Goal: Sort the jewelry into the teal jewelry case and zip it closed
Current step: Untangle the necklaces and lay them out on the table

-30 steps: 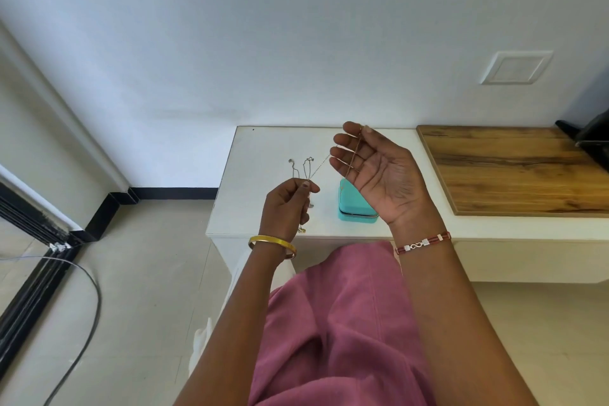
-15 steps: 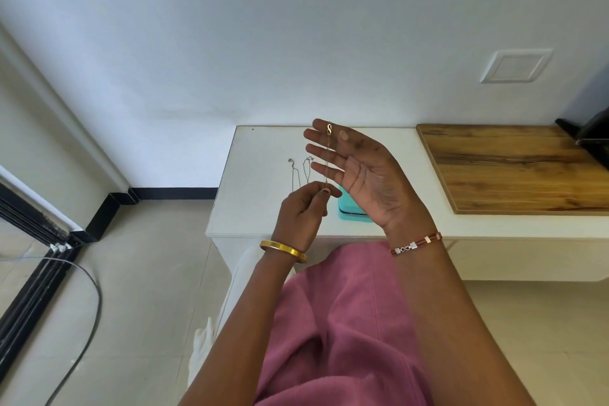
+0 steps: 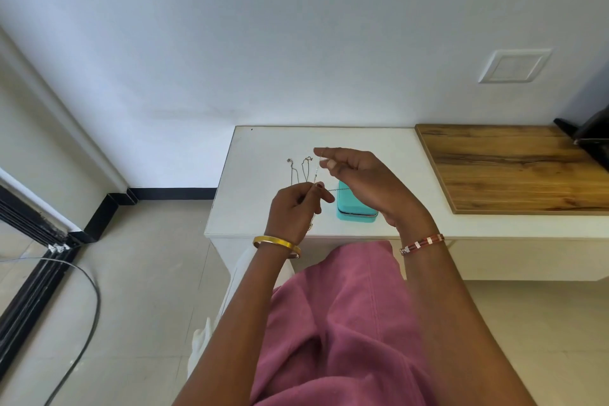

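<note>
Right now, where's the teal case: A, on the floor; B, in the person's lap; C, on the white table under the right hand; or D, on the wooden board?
C: the teal case sits closed on the white table, partly hidden by the right hand, left of the wooden board.

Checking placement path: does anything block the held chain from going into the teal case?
Yes: the teal zip jewelry case looks shut, and the right hand overlaps it. The thin metal chain hangs between both hands.
</note>
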The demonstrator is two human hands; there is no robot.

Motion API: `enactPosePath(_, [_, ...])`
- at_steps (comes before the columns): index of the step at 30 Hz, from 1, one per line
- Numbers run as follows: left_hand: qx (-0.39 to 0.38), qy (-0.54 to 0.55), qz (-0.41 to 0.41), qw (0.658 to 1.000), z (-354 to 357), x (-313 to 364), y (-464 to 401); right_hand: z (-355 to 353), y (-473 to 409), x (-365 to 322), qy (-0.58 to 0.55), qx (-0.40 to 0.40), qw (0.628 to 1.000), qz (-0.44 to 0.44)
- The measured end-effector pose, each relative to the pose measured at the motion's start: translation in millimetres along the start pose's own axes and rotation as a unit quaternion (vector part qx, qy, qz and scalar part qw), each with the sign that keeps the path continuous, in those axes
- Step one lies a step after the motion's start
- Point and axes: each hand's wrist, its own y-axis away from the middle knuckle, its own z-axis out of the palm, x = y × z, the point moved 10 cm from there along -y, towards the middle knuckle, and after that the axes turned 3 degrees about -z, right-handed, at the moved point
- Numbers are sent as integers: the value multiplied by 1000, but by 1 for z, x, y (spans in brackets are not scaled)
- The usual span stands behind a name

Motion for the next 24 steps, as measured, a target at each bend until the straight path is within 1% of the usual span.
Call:
enactPosePath(3, [-4,93,-43,995,-6,-5,0,2,1,12,54,-23,998,30])
enactPosePath(5, [-13,159,-74,984,-7,-9,0,6,3,16,52,-42,997,42])
enactPosePath(7, [-13,192,-101,976,-8,-14,0,9,4,14,34,-48,998,38])
enactPosePath(9, [-4,204,-125,971,-8,-18,2,10,4,11,36,-49,998,21])
enactPosePath(12, [5,215,-144,966,-9,-22,2,13,1,10,70,-46,996,1])
enactPosePath(17, [18,228,-163,960,-12,-28,1,14,-3,2,127,0,991,-42])
enactPosePath(21, [17,252,-185,950,-12,-33,2,17,-3,-8,179,24,981,-75])
enactPosePath(24, [2,252,-211,944,-9,-36,4,18,-3,-13,241,45,964,-100])
